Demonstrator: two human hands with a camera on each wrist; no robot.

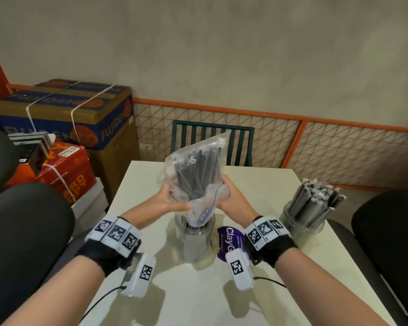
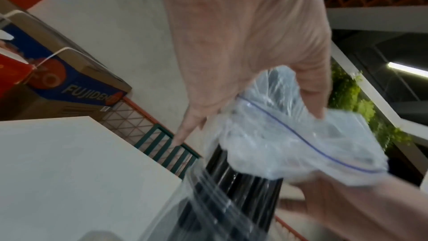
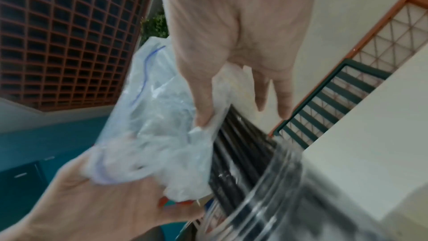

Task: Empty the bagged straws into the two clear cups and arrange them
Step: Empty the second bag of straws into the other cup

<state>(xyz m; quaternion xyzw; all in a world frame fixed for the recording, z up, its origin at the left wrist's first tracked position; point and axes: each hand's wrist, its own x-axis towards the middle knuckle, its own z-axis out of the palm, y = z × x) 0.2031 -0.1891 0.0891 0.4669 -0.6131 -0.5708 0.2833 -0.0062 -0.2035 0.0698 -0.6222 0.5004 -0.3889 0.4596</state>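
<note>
upside down, the bag of straws [image 1: 196, 170] hangs mouth-first over the near cup [image 1: 194, 241], gripped between the left hand [image 1: 167, 199] at 9 o'clock and the right hand [image 1: 231, 193] at 3. the filled cup [image 1: 304, 222] stands at 3 o'clock. boxes [image 1: 80, 118] read "fujiden"; a purple label [image 1: 227, 241] reads "clay".

Soft, even indoor light in the head view, with faint shadows at lower centre and bowed edges. Both wrist views are motion-blurred; a bright strip light [image 2: 407, 69] glows at the left wrist view's right edge.
</note>
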